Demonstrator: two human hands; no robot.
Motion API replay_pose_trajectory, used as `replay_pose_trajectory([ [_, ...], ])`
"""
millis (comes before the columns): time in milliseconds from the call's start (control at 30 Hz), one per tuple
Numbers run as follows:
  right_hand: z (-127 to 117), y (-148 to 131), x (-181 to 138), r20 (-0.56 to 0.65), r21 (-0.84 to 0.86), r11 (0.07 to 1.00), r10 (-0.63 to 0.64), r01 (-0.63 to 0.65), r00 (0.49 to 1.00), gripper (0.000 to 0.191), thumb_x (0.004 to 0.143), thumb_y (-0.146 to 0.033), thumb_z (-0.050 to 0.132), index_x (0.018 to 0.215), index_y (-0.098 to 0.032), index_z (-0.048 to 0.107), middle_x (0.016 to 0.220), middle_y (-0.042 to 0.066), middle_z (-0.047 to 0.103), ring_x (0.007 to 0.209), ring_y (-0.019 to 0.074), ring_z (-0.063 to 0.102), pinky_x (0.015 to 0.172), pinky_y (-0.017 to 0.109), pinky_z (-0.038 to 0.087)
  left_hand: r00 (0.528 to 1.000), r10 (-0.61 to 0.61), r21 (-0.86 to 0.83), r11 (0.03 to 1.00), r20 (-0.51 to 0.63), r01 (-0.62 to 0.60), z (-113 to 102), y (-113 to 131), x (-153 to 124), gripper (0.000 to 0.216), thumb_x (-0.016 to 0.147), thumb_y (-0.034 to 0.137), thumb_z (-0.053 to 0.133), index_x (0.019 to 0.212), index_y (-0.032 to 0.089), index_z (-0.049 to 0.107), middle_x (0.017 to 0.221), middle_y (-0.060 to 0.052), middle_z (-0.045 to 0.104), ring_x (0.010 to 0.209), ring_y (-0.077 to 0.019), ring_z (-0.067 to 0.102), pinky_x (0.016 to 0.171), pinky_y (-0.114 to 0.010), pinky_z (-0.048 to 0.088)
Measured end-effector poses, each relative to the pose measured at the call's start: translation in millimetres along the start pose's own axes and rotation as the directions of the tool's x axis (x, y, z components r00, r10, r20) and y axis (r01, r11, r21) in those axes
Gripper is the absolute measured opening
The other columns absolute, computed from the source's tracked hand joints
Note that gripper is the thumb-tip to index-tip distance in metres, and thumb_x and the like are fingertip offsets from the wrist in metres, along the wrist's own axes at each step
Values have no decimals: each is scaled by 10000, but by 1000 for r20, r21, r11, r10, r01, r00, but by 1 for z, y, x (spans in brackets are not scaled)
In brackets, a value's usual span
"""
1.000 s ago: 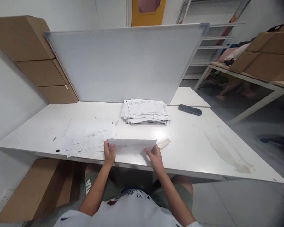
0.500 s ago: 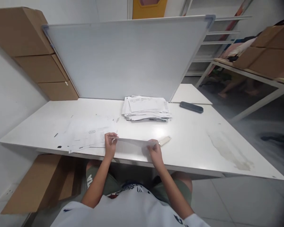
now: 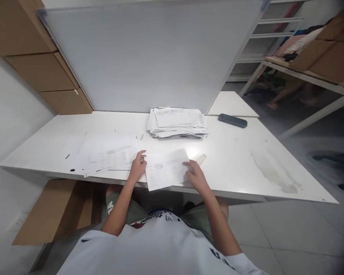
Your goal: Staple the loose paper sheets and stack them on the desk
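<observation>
A printed sheet of paper (image 3: 166,172) with an oval mark lies on the white table, its lower edge reaching over the table's front edge. My left hand (image 3: 138,167) is at the sheet's left side, forefinger extended and the other fingers loosely bent, with no grip on the paper visible. Over the right side of the sheet, my right hand (image 3: 197,175) has its fingers apart and fingertips resting on it. Partly behind the right hand is a pale, narrow object (image 3: 201,159) whose kind I cannot make out. Overlapping printed sheets (image 3: 109,157) are spread to the left.
A thick stack of papers (image 3: 177,124) stands at the back, before a large whiteboard (image 3: 154,57). A dark oblong case (image 3: 232,120) lies to its right. Cardboard boxes (image 3: 46,72) are piled at the left; an open carton (image 3: 50,210) is below the table (image 3: 232,164).
The sheet, held up edge-on between both hands before, now lies flat with its print showing. Both hands have loosened their hold. The view has tilted downward.
</observation>
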State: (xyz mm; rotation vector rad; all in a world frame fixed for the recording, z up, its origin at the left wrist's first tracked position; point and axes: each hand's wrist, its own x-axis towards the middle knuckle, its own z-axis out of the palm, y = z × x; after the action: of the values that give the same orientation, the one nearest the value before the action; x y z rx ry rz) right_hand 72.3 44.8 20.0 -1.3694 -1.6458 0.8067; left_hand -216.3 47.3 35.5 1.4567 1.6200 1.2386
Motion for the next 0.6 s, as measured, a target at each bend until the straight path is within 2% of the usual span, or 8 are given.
replay_pose_trajectory([
  [67, 1, -1, -5, 2, -17, 1000, -24, 24, 1000, 395, 719, -206, 468, 1067, -215, 655, 1249, 106, 567, 1218, 288, 525, 1083, 494, 408, 998, 41, 96, 994, 41, -45, 1, 2, 0, 445, 740, 124, 507, 1164, 192, 628, 823, -14, 636, 538, -92, 486, 588, -239, 442],
  [133, 2, -1, -12, -4, -39, 998, -51, 51, 999, 385, 766, -226, 475, 1112, -217, 643, 1303, 111, 550, 1252, 284, 509, 1095, 495, 404, 996, 63, 169, 983, 66, -73, 2, 3, -1, 395, 758, 134, 504, 1117, 195, 657, 774, 2, 622, 521, -100, 460, 601, -258, 452],
  [233, 2, -1, -24, -19, -97, 993, -74, 72, 997, 368, 827, -263, 474, 1162, -197, 612, 1410, 142, 465, 1321, 298, 452, 1110, 524, 386, 989, 113, 249, 959, 93, -133, 4, 7, -4, 368, 775, 117, 494, 1095, 195, 659, 930, -32, 657, 574, -116, 487, 701, -305, 492],
  [367, 0, -2, -33, -76, -135, 987, -102, 91, 992, 348, 865, -265, 465, 1184, -193, 584, 1505, 152, 343, 1396, 310, 364, 1123, 545, 367, 964, 200, 350, 902, 175, -251, 7, 11, -5, 417, 772, 98, 520, 1159, 201, 636, 1046, -73, 647, 882, -211, 579, 897, -382, 482],
  [467, -2, -2, -35, -118, -151, 986, -93, 75, 989, 353, 871, -250, 456, 1200, -191, 567, 1508, 159, 328, 1397, 311, 366, 1113, 548, 380, 947, 208, 416, 860, 244, -296, 9, 11, -4, 526, 773, 121, 547, 1292, 212, 561, 1113, -85, 624, 1062, -259, 542, 976, -425, 441],
  [600, -3, -1, -35, -117, -146, 986, -96, 79, 988, 351, 877, -223, 426, 1199, -189, 561, 1520, 160, 317, 1392, 299, 384, 1101, 533, 399, 932, 193, 510, 793, 308, -333, 11, 10, -4, 551, 780, 142, 548, 1328, 196, 533, 1158, -99, 603, 1122, -286, 505, 1014, -456, 392],
])
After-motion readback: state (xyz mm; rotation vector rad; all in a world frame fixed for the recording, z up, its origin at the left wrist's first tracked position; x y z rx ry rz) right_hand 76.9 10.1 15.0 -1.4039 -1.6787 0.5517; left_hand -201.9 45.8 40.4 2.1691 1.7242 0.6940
